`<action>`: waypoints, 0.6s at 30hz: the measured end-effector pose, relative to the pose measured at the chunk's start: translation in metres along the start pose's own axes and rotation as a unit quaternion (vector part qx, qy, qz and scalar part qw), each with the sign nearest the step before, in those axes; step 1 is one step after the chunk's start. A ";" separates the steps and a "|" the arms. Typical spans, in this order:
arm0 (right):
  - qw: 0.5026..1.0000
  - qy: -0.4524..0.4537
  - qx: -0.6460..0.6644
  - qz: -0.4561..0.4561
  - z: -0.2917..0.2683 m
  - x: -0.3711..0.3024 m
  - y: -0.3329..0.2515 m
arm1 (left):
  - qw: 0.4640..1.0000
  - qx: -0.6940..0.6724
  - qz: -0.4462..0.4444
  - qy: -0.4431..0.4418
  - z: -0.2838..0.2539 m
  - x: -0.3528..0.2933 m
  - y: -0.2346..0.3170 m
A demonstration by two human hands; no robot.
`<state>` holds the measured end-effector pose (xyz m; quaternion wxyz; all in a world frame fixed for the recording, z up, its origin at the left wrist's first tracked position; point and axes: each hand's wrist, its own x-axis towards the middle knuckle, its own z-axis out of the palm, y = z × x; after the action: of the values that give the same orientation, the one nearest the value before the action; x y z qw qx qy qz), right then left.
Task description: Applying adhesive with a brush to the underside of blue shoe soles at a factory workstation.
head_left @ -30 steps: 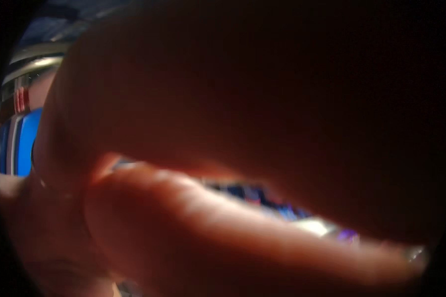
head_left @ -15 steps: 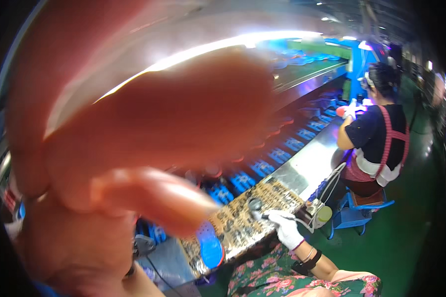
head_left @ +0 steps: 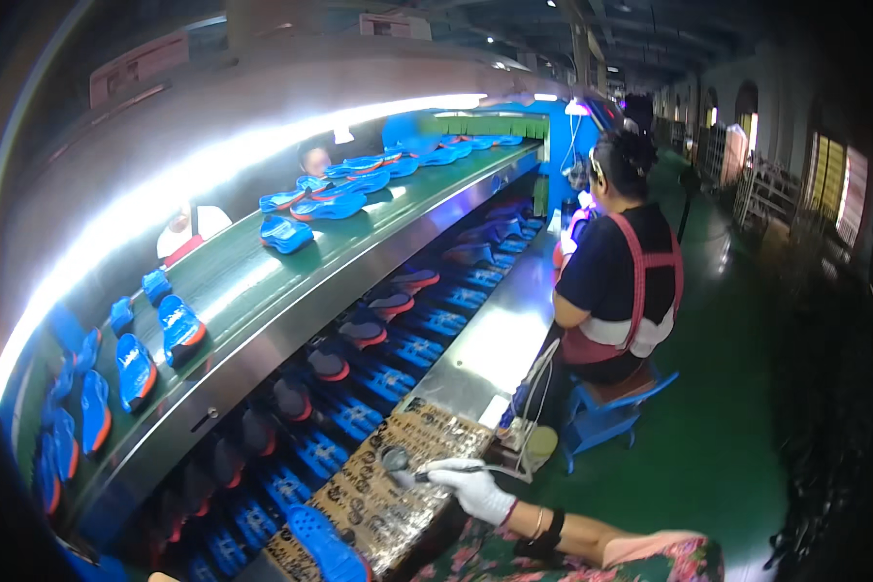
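On the far left, blue shoe soles with orange edges (head_left: 179, 330) lie along the green upper belt (head_left: 252, 272), which runs away toward the blue tunnel at the far end. Below it a lower tier carries dark shoe parts (head_left: 364, 335) that sit on blue carriers (head_left: 388, 378), one after another.

Nearer the lower edge, a brown patterned sheet (head_left: 359, 495) covers the end of the steel worktop (head_left: 495, 339). A single blue sole (head_left: 325, 543) lies on the sheet's near corner. Just right of it is a round-headed tool (head_left: 395, 458) – its head rests on the sheet and its handle runs back into the right hand (head_left: 470, 488). That hand wears a white glove and its fingers are curled tight around the handle. A bracelet and a dark band sit at the wrist, and the forearm leads back over a floral garment (head_left: 572, 563).

Further right, a co-worker in a dark top and red apron straps (head_left: 616, 281) sits on a blue stool (head_left: 611, 412) – facing the worktop, back to the camera. Green floor (head_left: 727, 446) spreads out beyond.
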<state>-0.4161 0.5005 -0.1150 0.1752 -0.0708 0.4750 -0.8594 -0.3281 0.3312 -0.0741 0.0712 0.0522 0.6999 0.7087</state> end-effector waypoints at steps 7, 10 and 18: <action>0.999 -0.007 0.024 0.022 0.011 0.002 0.002 | 0.999 0.009 -0.002 -0.037 0.001 0.027 0.008; 0.999 0.004 0.005 0.036 0.010 0.008 0.006 | 0.999 0.007 -0.002 -0.051 0.008 0.046 0.012; 0.995 0.028 0.079 0.054 0.009 0.010 -0.006 | 0.998 0.019 -0.002 -0.063 0.021 0.075 0.023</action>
<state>-0.4246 0.4923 -0.1054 0.2132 -0.0066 0.4133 -0.8852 -0.3994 0.3643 -0.0525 0.1150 0.0967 0.7075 0.6906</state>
